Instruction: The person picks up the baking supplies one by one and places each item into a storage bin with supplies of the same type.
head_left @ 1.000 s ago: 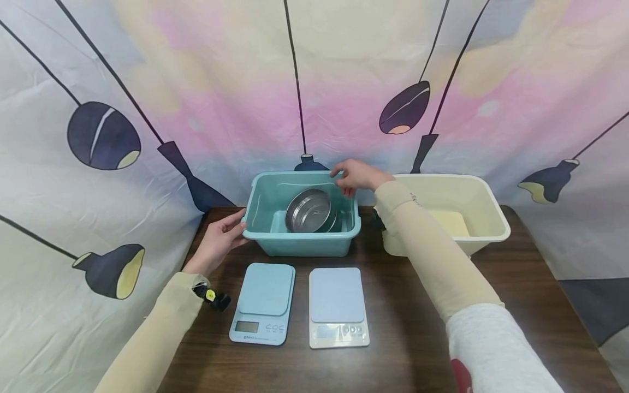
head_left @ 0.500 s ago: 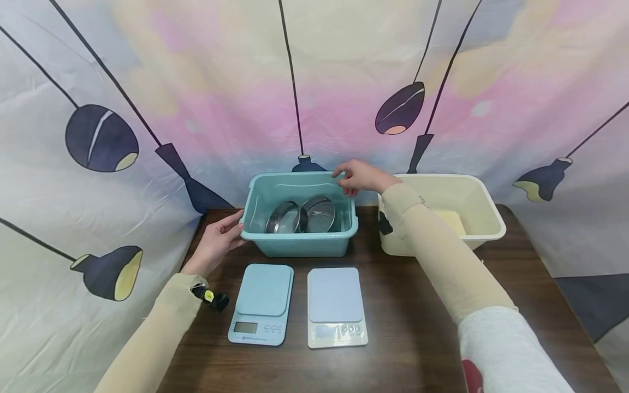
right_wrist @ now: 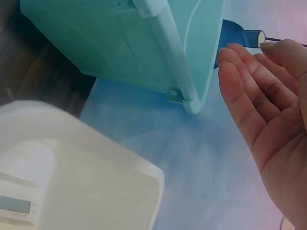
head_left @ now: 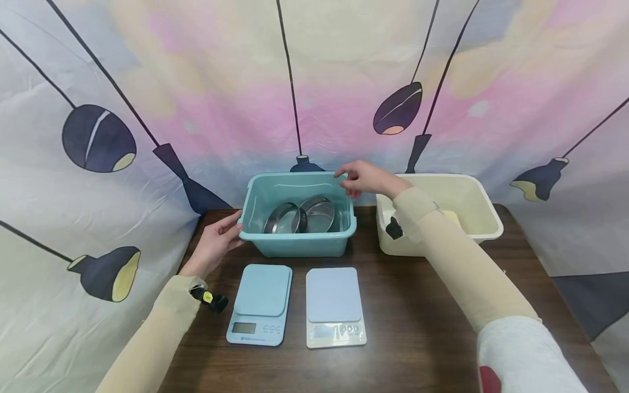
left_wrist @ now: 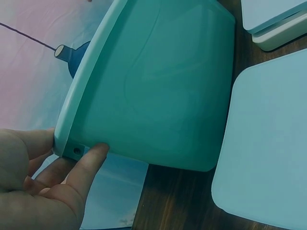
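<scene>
A teal plastic basin (head_left: 302, 245) stands at the back of the table. Two shallow, round metal sieves lean side by side in it, the left sieve (head_left: 283, 218) overlapping the right sieve (head_left: 320, 214). My left hand (head_left: 212, 245) grips the basin's left front rim corner; in the left wrist view, thumb and fingers sit on either side of that rim. Above the basin's back right corner hovers my right hand (head_left: 368, 179). Its fingers are loosely bent and hold nothing; the right wrist view shows the right palm (right_wrist: 273, 120) beside the basin's rim.
To the right stands a cream plastic basin (head_left: 481, 215), partly behind my right forearm, with a pale yellow object (head_left: 451, 217) inside. Two kitchen scales, a blue scale (head_left: 260, 300) and a white scale (head_left: 335, 303), lie in front. A printed cloth (head_left: 221, 82) hangs behind.
The metal sieves were one stack at the basin's middle; one now lies to the left of the other. My right hand has drifted slightly right relative to the basin. My left hand keeps its grip.
</scene>
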The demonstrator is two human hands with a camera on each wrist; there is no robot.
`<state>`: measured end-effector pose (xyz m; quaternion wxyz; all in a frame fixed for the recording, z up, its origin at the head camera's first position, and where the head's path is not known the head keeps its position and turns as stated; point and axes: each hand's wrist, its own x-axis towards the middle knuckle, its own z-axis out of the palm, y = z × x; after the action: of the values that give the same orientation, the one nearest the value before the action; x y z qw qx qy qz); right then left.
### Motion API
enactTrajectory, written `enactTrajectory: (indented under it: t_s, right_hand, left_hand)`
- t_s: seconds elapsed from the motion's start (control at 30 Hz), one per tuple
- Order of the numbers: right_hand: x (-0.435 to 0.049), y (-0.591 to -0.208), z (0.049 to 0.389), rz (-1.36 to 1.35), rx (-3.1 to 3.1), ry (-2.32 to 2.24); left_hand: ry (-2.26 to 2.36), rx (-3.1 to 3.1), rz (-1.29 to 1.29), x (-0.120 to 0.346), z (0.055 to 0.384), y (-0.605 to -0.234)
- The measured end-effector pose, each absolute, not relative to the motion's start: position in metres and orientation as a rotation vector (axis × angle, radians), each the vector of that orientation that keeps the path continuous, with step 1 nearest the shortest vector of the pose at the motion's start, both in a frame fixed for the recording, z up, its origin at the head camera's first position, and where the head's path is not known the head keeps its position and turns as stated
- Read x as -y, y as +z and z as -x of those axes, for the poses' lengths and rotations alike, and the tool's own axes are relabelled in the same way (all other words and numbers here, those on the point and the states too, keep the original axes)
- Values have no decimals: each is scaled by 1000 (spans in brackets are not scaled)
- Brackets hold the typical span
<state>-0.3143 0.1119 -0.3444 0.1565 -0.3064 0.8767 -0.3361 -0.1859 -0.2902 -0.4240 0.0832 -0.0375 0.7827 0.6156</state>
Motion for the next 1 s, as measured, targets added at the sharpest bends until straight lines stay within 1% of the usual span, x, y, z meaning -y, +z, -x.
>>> enactTrajectory:
  t_s: [0.63,1.0]
  right_hand:
    - [-163,-337,275,986,-2569,-1009]
    - [-213,-343,251,847,-2662,-985]
  left_hand:
    - [1849,-2350,144,288,184,-428]
    - [1869,-2368,139,287,184,-432]
